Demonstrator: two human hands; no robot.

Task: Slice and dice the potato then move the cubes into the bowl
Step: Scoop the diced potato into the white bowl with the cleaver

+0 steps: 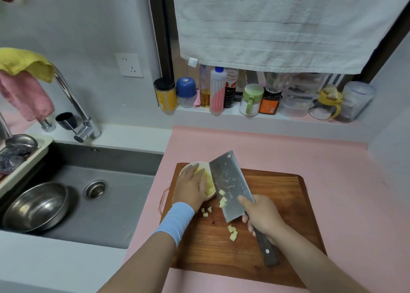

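Wooden board (277, 204) carries a few loose potato cubes (233, 232) just left of the right hand (264, 217), whose fingers curl round the dark handle of a cleaver (230, 181), with more cubes stuck to the tilted blade beyond the thumb. Past a blue wristband (175, 221), the left hand (192, 188) lies over a pale bowl (188, 166), fingers straight and together, their tips by the cubes heaped inside. Farther back, bottles (218, 92) line a ledge (199, 111), their labels too blurred to read.
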